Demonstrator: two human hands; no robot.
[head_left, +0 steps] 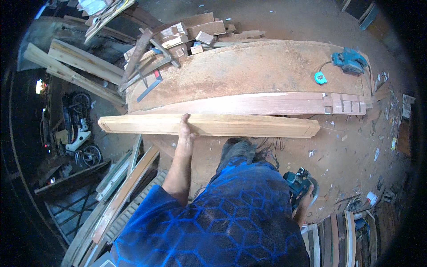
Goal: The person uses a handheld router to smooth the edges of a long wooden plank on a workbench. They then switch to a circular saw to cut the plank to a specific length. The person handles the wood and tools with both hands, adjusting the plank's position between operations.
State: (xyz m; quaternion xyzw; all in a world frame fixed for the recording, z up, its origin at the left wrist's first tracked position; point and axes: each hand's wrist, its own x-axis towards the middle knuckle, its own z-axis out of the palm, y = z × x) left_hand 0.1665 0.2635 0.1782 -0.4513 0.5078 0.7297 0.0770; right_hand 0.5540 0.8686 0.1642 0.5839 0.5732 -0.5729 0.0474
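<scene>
My left hand (187, 128) is closed around the edge of a long, pale wooden beam (249, 126). The beam lies crosswise in front of me, along the near edge of the workbench (213, 80), and pencil-like lines show near its ends. Down at my right side, my right hand (307, 196) grips a teal power tool (297, 181); its exact kind is hard to make out. Just beyond the beam rests a long reddish board (267, 105) with several slots cut across its right end.
On the bench are a teal tape measure (320, 78), another teal power tool (349, 61) and a try square (151, 86). Wood offcuts (195, 33) are piled at the back left. Planks (124, 191) lean at the left, near a motorbike (82, 133); more boards (342, 236) stand lower right.
</scene>
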